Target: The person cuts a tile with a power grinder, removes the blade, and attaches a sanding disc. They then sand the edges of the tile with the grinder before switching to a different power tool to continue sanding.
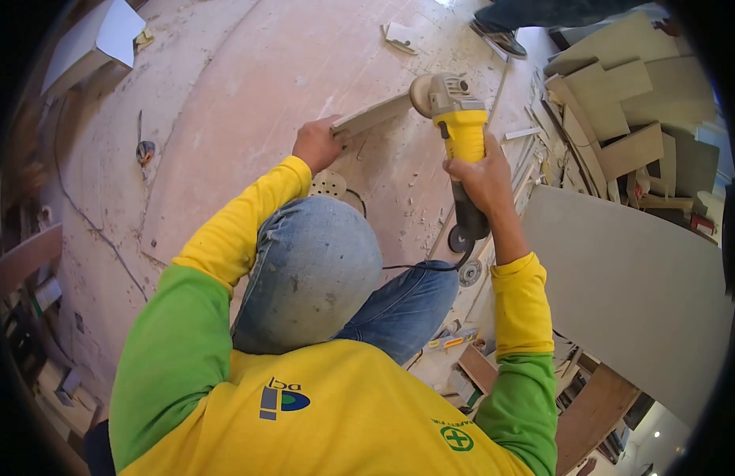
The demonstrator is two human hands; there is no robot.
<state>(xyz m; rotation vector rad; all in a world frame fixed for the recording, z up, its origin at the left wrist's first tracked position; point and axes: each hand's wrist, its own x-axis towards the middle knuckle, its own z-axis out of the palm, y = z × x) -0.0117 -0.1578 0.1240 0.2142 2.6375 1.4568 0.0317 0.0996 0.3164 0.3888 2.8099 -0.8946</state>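
My right hand [485, 176] is wrapped round the body of a yellow and black angle grinder [466, 135]. A round disc [420, 96] on the grinder's head meets the far end of a narrow strip of board [374, 116]. The near end of that strip is gripped in my left hand [318, 145], held out in front of my raised left knee. From the grinder's rear a black cord [431, 268] loops down across my right leg. A perforated round pad [328, 184] lies on the floor just below my left hand.
Cut board pieces [613, 103] are piled at the far right, above a large grey panel [629, 278]. Another person's shoe [500, 40] stands at the top. A white box [96, 44] sits at the upper left. A loose disc [470, 273] lies beside my right leg.
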